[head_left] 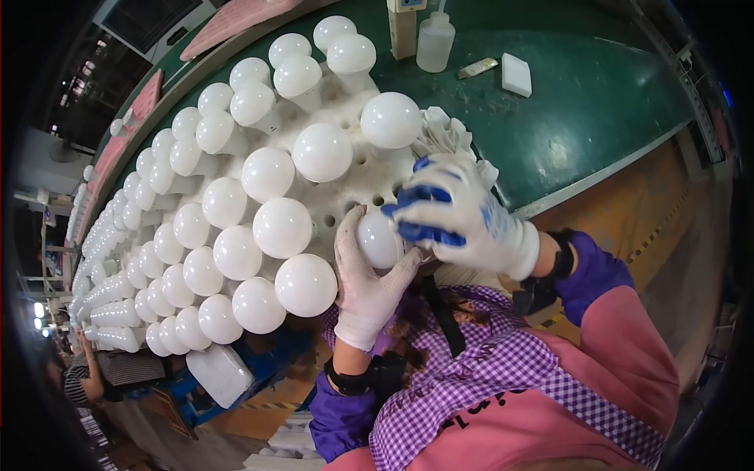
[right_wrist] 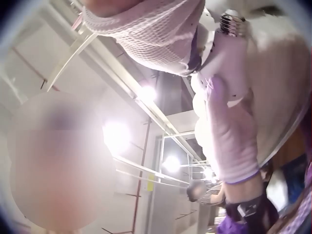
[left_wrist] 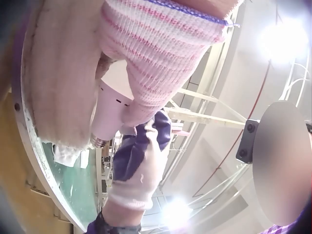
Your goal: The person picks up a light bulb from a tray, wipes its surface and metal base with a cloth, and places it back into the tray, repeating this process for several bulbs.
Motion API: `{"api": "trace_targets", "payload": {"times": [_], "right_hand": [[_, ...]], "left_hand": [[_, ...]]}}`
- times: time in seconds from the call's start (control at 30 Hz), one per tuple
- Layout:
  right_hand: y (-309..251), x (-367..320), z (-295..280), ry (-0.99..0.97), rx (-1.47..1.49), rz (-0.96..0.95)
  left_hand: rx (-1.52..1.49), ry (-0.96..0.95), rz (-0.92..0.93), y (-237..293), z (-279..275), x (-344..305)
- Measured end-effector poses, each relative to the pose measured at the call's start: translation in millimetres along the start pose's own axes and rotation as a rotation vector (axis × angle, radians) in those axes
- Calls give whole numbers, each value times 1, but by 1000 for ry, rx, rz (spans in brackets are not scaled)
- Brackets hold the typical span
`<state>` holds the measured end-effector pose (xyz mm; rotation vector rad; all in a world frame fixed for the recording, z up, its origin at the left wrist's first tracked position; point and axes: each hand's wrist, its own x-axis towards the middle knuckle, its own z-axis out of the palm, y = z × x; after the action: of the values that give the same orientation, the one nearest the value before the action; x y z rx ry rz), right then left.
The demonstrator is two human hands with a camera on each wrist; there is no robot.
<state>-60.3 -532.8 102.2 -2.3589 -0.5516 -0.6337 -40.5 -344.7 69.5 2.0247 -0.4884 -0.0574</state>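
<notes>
The white bulb (head_left: 378,239) is out of the board, suspended above the near edge of the holed board (head_left: 347,185). Its globe is glossy and plain; it narrows to a pale collar with small dark slots, ending in a metallic screw base.

The left hand (head_left: 367,302), in a whitish glove, is clamped round the globe, thumb on one side and fingers on the other. The right hand (head_left: 471,213), gloved in white with blue patches, has bent fingers at the base end; whether they grip it, I cannot tell.

The board carries rows of like bulbs (head_left: 283,228), globes uppermost. Dark holes (head_left: 330,221) show in its surface beside the held bulb. Crumpled white material (head_left: 446,133) lies at the board's right end. Beyond that end, on the green table (head_left: 597,110), stand a translucent bottle (head_left: 436,43), contents unclear, and a white block (head_left: 516,74).
</notes>
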Motion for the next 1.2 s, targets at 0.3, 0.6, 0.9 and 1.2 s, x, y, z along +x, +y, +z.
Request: {"api": "trace_targets", "payload": {"times": [0.3,0.6,0.9,1.2], "right_hand": [[-4,2,2,9,-81,-69],[-8,0,-3,4,-150,-160],[-10,1,4,44,-146,-254],[-6,5,4,30,-114,-243]], "left_hand": [[-71,-59,-54,1,-2,-2],[-131,-65,-118,1,-2,-2],[-146,-65,-72,-4,-2,-1],[-130,-85,-49,1,-4,-1]]}}
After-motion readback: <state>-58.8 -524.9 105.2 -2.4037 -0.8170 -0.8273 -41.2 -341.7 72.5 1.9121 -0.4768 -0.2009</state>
